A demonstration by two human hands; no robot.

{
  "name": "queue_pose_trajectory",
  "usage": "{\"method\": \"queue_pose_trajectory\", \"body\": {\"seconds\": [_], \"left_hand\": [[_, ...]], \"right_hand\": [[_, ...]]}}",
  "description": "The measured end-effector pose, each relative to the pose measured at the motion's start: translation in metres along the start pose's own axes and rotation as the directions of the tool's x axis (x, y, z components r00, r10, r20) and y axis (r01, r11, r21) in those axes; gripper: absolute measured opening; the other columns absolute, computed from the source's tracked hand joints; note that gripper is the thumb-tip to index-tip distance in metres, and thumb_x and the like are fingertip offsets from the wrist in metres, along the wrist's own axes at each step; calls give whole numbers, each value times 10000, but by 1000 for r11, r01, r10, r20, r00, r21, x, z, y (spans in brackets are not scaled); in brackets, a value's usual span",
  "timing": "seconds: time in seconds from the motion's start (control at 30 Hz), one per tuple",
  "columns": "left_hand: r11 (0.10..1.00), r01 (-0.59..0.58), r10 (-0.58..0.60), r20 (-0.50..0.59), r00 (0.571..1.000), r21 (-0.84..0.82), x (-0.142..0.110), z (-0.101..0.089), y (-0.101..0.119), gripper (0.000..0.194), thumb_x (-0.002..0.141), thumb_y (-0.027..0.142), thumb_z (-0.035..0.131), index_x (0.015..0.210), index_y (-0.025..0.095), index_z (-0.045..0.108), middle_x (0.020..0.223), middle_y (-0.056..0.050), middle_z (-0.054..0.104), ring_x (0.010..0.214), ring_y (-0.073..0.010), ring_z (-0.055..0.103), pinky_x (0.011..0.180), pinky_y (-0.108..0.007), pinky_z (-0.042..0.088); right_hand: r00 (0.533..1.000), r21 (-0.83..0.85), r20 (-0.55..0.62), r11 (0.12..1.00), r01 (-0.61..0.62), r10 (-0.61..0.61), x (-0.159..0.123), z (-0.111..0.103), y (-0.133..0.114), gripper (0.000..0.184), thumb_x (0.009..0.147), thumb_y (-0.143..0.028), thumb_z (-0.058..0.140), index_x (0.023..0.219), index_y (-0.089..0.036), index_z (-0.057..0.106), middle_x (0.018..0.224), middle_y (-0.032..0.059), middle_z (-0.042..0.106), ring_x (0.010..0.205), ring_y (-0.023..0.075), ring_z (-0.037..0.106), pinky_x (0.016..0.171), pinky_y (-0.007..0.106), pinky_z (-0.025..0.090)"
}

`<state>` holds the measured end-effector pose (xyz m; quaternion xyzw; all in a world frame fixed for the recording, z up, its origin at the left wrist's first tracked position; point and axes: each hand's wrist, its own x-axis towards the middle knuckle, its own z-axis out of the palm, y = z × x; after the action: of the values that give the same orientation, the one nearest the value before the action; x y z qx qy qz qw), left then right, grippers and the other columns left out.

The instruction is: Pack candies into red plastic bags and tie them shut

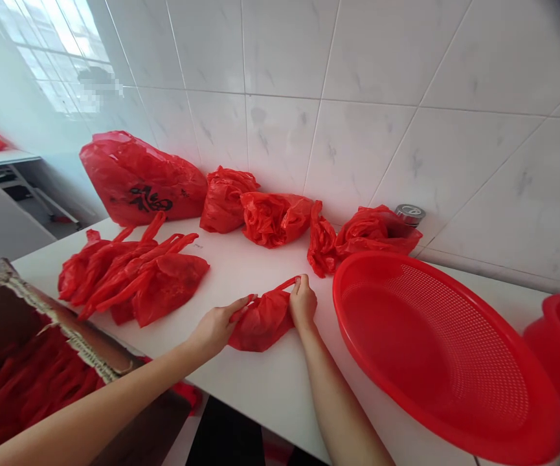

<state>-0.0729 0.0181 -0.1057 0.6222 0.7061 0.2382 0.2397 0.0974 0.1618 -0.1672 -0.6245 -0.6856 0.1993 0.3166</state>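
Both hands [260, 317] gripping folded red bag [260, 321], red sieve basket [454, 401] bare, cardboard box [41, 349] holding red bags

On the white desk [260, 382], a small folded red plastic bag [260, 321] lies between the left hand [216, 329] and the right hand [303, 303]. Left of it lies a heap of flattened red plastic bags [134, 277]; behind, along the tiled wall [357, 77], sit crumpled red plastic bags [274, 217]. The round red plastic sieve basket [435, 349] lies to the right, and an open brown cardboard box [32, 349] stands at the near left.
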Motion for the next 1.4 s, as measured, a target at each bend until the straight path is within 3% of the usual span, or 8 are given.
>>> {"method": "queue_pose_trajectory", "body": {"seconds": [0.23, 0.57, 0.7, 0.8, 0.9, 1.03, 1.2, 1.4], "left_hand": [[943, 10, 39, 142, 989, -332, -40, -15, 5, 409, 964, 487, 293, 758, 204, 506, 724, 4, 565, 701, -144, 497, 698, -273, 427], [986, 44, 7, 309, 951, -160, -53, -54, 10, 366, 924, 498, 379, 861, 221, 609, 887, -11, 637, 838, -176, 556, 803, -288, 442], [987, 51, -41, 63, 997, -154, -31, -70, 20, 368, 874, 514, 467, 1088, 235, 577, 1121, -50, 633, 987, -209, 592, 858, -323, 476], [997, -72, 70, -174, 982, -6, -17, -59, 39, 381, 874, 474, 485, 1164, 236, 551, 1233, -68, 592, 1099, -229, 560, 933, -357, 451], [960, -136, 156, -64, 986, 246, -6, -30, 57, 439, 852, 434, 528, 1226, 205, 559, 1224, -116, 608, 1108, -296, 557, 948, -438, 426], [960, -95, 81, 62, 995, 262, 6, -12, 61, 291, 799, 299, 555, 1044, 187, 663, 978, -111, 696, 917, -300, 635, 792, -405, 479], [993, -7, 14, -59, 998, 121, 9, -49, 43, 271, 848, 336, 460, 1013, 214, 638, 924, -39, 693, 783, -200, 631, 678, -299, 474], [994, 108, -108, -171, 979, -9, 5, -86, 7, 397, 840, 483, 476, 990, 152, 638, 925, -69, 689, 809, -221, 632, 696, -315, 482]], "right_hand": [[996, 202, -65, 978, -45, 59, 3, -4, 2, 244, 951, -281, 250, 953, -214, 485, 742, 36, 608, 622, 187, 535, 536, 247, 272], [997, 504, -24, 862, -47, 68, 4, -8, 8, 184, 912, -319, 284, 829, -238, 427, 674, -1, 557, 563, 157, 515, 523, 242, 358], [999, 623, 26, 781, -50, 44, 2, -8, 11, 220, 912, -376, 302, 832, -234, 450, 609, -31, 512, 524, 138, 497, 513, 229, 391], [998, 677, 48, 734, -60, 37, 1, -7, 11, 236, 892, -413, 353, 878, -223, 494, 634, -27, 528, 530, 134, 508, 505, 227, 402], [998, 713, 61, 698, -62, 26, 0, -7, 11, 263, 880, -445, 375, 910, -219, 505, 656, -25, 537, 529, 132, 512, 489, 227, 405], [998, 747, 68, 663, -52, 2, -1, -10, 11, 302, 882, -493, 381, 937, -217, 493, 650, -31, 532, 540, 131, 517, 493, 229, 417], [988, 751, 134, 658, -55, -70, -1, -13, 8, 366, 841, -576, 503, 939, -223, 503, 591, -52, 546, 514, 122, 501, 519, 232, 423], [981, 729, 160, 683, -41, -112, 2, -9, 8, 392, 816, -600, 555, 903, -220, 518, 576, -51, 544, 522, 125, 511, 515, 232, 428]]}}
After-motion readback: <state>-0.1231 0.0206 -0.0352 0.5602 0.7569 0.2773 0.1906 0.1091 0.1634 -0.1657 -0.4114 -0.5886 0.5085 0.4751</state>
